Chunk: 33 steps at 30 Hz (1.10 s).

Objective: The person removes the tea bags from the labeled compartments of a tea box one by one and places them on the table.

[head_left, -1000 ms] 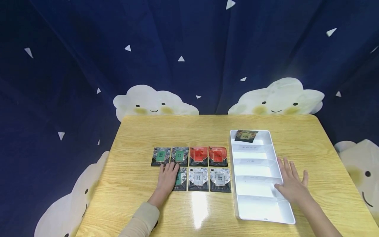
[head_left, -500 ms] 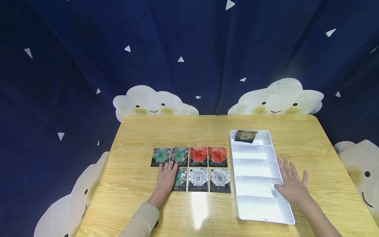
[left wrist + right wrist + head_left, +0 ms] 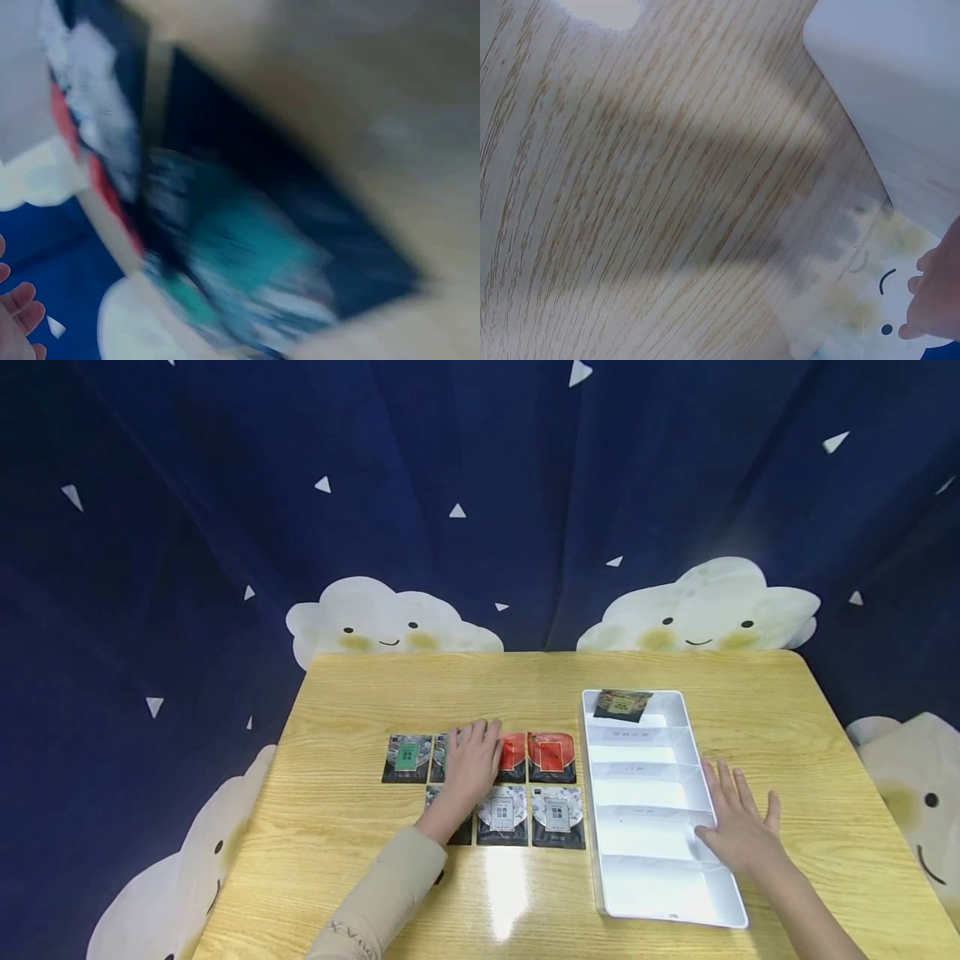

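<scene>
My left hand (image 3: pixel 472 764) reaches over the flat sachets on the table, partly covering a green-label sachet (image 3: pixel 438 768) and a red-label sachet (image 3: pixel 513 756). Its fingers point away from me, and nothing shows in its grasp. In the left wrist view another green-label sachet (image 3: pixel 247 232) appears blurred, with the fingers (image 3: pixel 22 307) at the lower left. My right hand (image 3: pixel 738 831) rests at the right side of a white divided tray (image 3: pixel 600 860), fingers spread along the outside and thumb over the rim. A gold-label sachet (image 3: pixel 622 703) leans in the tray's back compartment.
Sachets lie in two rows left of the tray: a green one (image 3: pixel 407 757) at the far left, a red one (image 3: pixel 552 757) at the back right, and two white ones (image 3: pixel 502 815) in front. Behind the wooden table (image 3: pixel 337 860) hangs a dark blue curtain (image 3: pixel 480 460).
My left hand has moved right and farther back, from the left green sachets to between the green and red ones. The right hand, tray and sachets stay where they were.
</scene>
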Each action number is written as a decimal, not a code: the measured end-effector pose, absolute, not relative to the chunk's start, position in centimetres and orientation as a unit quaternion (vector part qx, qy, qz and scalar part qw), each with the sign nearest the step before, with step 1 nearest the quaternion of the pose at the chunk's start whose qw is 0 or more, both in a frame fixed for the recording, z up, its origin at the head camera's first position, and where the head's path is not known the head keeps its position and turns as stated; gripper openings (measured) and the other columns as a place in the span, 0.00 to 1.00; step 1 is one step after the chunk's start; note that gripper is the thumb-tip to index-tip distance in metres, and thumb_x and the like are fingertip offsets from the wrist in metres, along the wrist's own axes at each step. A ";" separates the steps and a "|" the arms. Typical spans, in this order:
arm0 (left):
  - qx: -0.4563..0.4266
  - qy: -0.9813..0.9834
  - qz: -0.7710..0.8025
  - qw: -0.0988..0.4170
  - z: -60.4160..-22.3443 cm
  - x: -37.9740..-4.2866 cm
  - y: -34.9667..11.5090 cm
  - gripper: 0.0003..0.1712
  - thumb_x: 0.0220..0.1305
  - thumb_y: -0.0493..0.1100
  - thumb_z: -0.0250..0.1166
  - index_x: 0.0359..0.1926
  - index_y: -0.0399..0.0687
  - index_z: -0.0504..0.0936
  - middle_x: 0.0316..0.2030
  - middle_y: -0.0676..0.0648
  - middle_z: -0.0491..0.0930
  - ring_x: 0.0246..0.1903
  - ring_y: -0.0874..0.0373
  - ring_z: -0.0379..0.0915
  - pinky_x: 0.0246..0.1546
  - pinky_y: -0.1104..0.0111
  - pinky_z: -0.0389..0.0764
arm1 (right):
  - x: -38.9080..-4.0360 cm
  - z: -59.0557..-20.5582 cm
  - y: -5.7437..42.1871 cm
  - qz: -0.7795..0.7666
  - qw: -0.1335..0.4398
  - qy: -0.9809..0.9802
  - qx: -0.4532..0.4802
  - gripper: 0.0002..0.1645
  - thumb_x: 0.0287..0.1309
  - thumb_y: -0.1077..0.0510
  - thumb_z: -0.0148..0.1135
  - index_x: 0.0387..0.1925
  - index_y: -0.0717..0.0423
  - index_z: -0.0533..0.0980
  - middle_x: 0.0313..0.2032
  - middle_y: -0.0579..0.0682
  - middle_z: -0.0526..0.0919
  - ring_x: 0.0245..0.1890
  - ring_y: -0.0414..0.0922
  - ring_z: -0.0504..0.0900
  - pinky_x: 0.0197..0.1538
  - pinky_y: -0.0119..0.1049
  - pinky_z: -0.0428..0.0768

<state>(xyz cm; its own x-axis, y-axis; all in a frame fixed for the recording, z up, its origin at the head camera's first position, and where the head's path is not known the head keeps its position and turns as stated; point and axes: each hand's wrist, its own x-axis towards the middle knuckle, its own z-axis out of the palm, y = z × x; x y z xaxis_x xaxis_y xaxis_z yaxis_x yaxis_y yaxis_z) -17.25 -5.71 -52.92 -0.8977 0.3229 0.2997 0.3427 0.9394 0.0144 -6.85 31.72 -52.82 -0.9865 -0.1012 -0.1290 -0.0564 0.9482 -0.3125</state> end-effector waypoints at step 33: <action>-0.267 -0.960 0.080 0.010 -49.7 -23.7 11.4 0.26 0.69 0.56 0.42 0.67 0.68 0.51 0.61 0.59 0.56 0.58 0.62 0.54 0.60 0.61 0.53 | -6.9 -52.6 31.9 -0.163 0.075 0.983 -0.044 0.57 0.52 0.53 0.54 0.69 0.49 0.26 0.69 0.63 0.29 0.67 0.63 0.30 0.54 0.63 0.16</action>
<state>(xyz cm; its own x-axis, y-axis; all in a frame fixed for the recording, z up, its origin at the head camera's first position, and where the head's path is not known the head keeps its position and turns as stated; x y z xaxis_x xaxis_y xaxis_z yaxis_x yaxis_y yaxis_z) -23.71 11.36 -49.71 -0.8576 0.5137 -0.0240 0.5106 0.8450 -0.1590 -6.92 31.94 -52.61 -0.9851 -0.1103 -0.1323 -0.0616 0.9429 -0.3272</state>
